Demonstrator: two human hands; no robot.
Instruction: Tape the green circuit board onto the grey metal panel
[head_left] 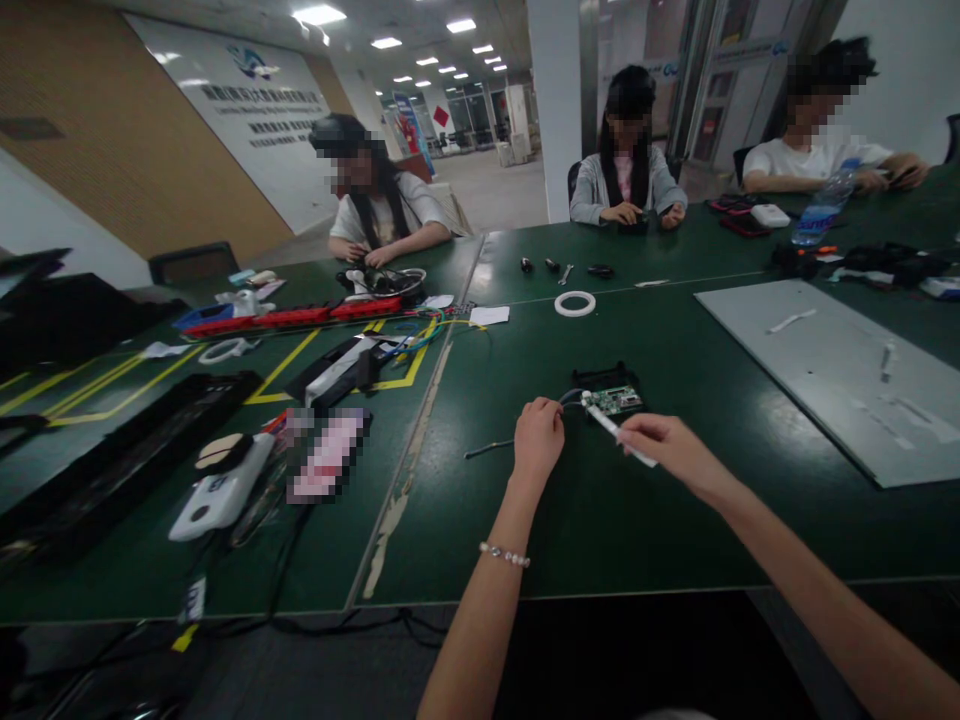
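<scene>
Hands (538,438), green table (465,530), ceiling lights (319,14) beyond

Bare forearms (802,568) — a pale beaded bracelet (505,555) on the left.

Across from me sits a person in a grey jacket (588,192); I see a water bottle (823,208) off to my right, a wall sign (225,120) far left.

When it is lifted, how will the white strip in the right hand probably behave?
The white strip runs straight past the right hand, so it may keep its shape rather than droop. It looks narrow and thin, so it is probably light, and it might bend if pushed end-on.
</scene>
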